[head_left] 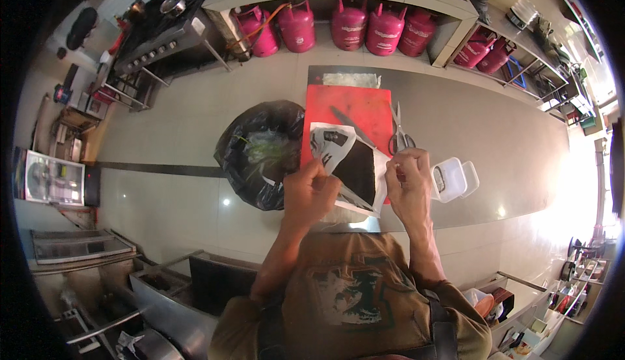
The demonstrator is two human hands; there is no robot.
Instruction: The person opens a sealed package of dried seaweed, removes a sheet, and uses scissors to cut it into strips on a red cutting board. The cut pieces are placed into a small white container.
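Above the red cutting board (377, 106) I hold a white packet (337, 158) with a flat black sheet (357, 181) showing in it, which looks like nori. My left hand (311, 193) pinches the packet's left edge, fingers closed. At its right edge my right hand (410, 181) has curled fingers closed on the packet; the fingertips are partly hidden. Behind the packet a knife (351, 124) lies slantwise on the board, partly covered. Scissors (400, 132) lie at the board's right edge, just beyond my right hand.
Left of the board stands a black plastic bag (241, 155) with green scraps inside. Clear plastic containers (450, 179) sit right of my right hand. Several pink gas cylinders (349, 25) stand under the far counter. A stove (163, 44) is at the far left.
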